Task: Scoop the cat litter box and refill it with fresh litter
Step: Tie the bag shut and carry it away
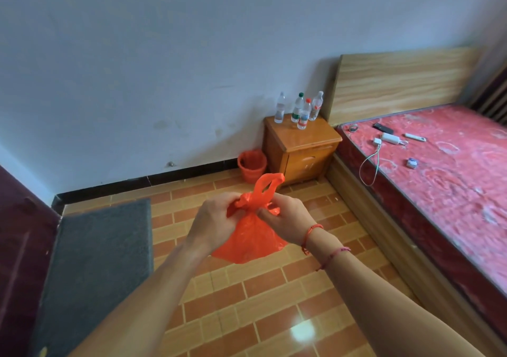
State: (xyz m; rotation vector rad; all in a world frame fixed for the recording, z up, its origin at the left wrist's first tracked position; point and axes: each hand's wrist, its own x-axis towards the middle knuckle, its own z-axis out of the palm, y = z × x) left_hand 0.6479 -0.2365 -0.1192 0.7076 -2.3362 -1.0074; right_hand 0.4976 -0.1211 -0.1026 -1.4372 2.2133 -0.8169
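The left hand (216, 219) and right hand (285, 219) pinch the twisted neck of the bag (252, 244), held in the air so its weight draws the neck tight for knotting, presumably sealing scooped waste. The bin (251, 166) stands well apart by the wall (137, 68); no litter box shows.

The plastic bag (251, 244) is orange-red, the bin (251, 168) orange, the floor (263, 301) tiled in a brick pattern of tan and reddish brown, the mat (96, 260) dark grey, the wall (164, 55) pale blue-grey, the nightstand (301, 144) amber wood, the mattress (452, 181) red with pale swirls.
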